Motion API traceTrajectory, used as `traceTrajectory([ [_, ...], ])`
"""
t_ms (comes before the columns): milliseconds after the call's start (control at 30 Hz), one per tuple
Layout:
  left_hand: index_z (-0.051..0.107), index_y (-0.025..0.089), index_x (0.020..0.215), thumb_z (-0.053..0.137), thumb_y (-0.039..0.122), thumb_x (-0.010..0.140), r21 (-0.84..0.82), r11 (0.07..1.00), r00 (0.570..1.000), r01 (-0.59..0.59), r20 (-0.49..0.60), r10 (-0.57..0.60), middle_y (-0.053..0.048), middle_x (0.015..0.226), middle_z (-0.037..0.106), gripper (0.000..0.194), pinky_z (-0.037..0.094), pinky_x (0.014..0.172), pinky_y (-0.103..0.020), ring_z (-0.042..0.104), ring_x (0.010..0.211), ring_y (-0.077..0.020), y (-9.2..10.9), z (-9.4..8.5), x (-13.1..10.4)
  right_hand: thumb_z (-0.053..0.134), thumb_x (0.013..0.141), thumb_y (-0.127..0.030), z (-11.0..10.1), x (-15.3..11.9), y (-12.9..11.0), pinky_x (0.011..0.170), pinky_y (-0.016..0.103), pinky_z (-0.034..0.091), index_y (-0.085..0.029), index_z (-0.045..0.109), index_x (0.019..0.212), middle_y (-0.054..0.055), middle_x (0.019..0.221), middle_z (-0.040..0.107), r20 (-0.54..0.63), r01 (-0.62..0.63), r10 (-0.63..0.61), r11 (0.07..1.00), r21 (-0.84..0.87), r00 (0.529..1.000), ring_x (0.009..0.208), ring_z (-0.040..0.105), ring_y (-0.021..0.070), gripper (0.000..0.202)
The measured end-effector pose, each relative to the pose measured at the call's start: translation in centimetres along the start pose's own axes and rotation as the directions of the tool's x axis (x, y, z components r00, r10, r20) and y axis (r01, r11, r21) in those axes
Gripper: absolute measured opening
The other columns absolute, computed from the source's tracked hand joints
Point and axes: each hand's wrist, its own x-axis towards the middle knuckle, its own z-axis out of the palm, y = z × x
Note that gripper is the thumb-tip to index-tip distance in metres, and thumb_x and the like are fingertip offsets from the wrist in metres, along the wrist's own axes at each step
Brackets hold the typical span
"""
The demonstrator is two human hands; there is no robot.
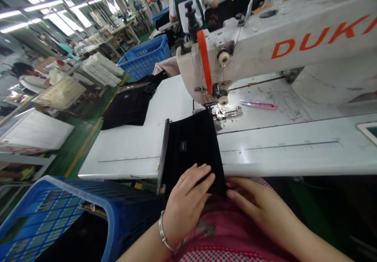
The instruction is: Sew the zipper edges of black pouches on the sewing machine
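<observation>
A black fabric pouch piece (193, 136) with a small label and a zipper strip along its left side lies on the sewing table. Its far right corner reaches the presser foot of the sewing machine (188, 71). On the near part of the cloth rests my left hand (190, 197), palm down with fingers stretched out. My right hand (250, 197) is at the near right edge, thumb and fingers closed on the fabric just off the table's front edge. Part of its grip is hidden.
Pink-handled thread snips (260, 105) lie beside the needle area. More black pieces (126, 105) are stacked at the table's far left. A blue crate (112, 215) holding black items stands at the lower left, another blue crate (144, 56) behind. A co-worker (191, 3) is ahead.
</observation>
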Motion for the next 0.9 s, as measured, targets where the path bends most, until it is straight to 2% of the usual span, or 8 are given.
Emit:
traceTrajectory([
  [67,0.062,0.023,0.121,0.050,0.015,0.094,0.042,0.999,0.999,0.007,-0.032,-0.006,-0.008,0.116,0.065,0.031,0.055,0.093,-0.039,0.060,0.110,-0.0205,0.2,0.4,-0.3,0.055,0.090,-0.037,0.6,0.6,0.4,0.078,0.038,0.056,-0.024,0.064,0.112,0.006,0.100,0.071,0.085,-0.115,0.101,0.977,0.177,0.991,0.086,0.068,0.0226,0.027],
  [133,0.063,0.027,0.119,0.054,0.016,0.092,0.101,0.995,0.999,-0.025,-0.031,0.028,-0.005,0.101,0.067,0.030,0.055,0.085,-0.036,0.061,0.095,-0.0186,0.4,1.0,-0.7,0.054,0.090,-0.037,1.3,1.0,0.6,0.071,0.034,0.055,-0.022,0.067,0.103,0.004,0.089,0.070,0.140,-0.195,0.158,0.930,0.311,0.977,0.079,0.066,0.0204,0.024],
  [200,0.062,0.028,0.121,0.058,0.017,0.091,0.149,0.986,0.997,-0.076,-0.013,0.079,-0.003,0.092,0.067,0.032,0.053,0.083,-0.037,0.060,0.090,-0.0183,0.4,1.6,-1.0,0.054,0.088,-0.035,1.8,1.2,0.6,0.061,0.029,0.050,-0.020,0.068,0.089,0.001,0.075,0.066,0.152,-0.252,0.210,0.893,0.372,0.966,0.068,0.061,0.0173,0.020],
  [300,0.061,0.024,0.123,0.059,0.017,0.090,0.131,0.983,0.992,-0.128,0.007,0.128,-0.003,0.094,0.067,0.033,0.050,0.083,-0.038,0.058,0.092,-0.0192,0.4,2.0,-1.1,0.057,0.085,-0.033,2.2,1.0,0.3,0.057,0.027,0.043,-0.019,0.066,0.079,-0.001,0.070,0.062,0.157,-0.299,0.256,0.854,0.425,0.954,0.063,0.056,0.0146,0.018],
  [533,0.064,0.020,0.115,0.055,0.016,0.094,0.005,0.992,0.992,-0.124,-0.027,0.124,-0.002,0.093,0.067,0.023,0.047,0.083,-0.033,0.056,0.090,-0.0162,0.1,2.2,-0.8,0.065,0.080,-0.036,1.7,0.5,-0.5,0.064,0.027,0.043,-0.018,0.069,0.082,0.000,0.077,0.066,0.204,-0.354,0.291,0.814,0.460,0.935,0.069,0.056,0.0142,0.019],
  [667,0.062,0.018,0.117,0.055,0.015,0.094,-0.029,0.990,0.991,-0.136,-0.015,0.135,-0.003,0.095,0.067,0.024,0.046,0.085,-0.032,0.055,0.092,-0.0160,0.1,2.1,-0.9,0.060,0.082,-0.031,1.3,0.2,-0.9,0.067,0.028,0.044,-0.017,0.067,0.079,0.002,0.076,0.066,0.271,-0.393,0.285,0.712,0.582,0.919,0.071,0.058,0.0148,0.016],
  [767,0.062,0.016,0.114,0.053,0.012,0.092,-0.013,0.989,0.989,-0.149,0.010,0.149,-0.004,0.095,0.066,0.024,0.044,0.084,-0.035,0.054,0.091,-0.0182,0.4,1.9,-0.7,0.060,0.084,-0.039,1.5,0.2,-0.9,0.067,0.028,0.045,-0.016,0.067,0.076,0.003,0.075,0.066,0.298,-0.412,0.285,0.619,0.669,0.911,0.069,0.058,0.0144,0.026],
  [900,0.062,0.012,0.107,0.049,0.011,0.090,0.100,0.983,0.988,-0.152,0.035,0.150,-0.009,0.099,0.062,0.022,0.041,0.084,-0.041,0.051,0.093,-0.0234,0.8,1.9,-0.4,0.062,0.084,-0.047,1.6,0.1,-0.8,0.062,0.026,0.043,-0.016,0.066,0.080,0.002,0.076,0.065,0.327,-0.446,0.303,0.627,0.638,0.895,0.064,0.055,0.0119,0.031],
])
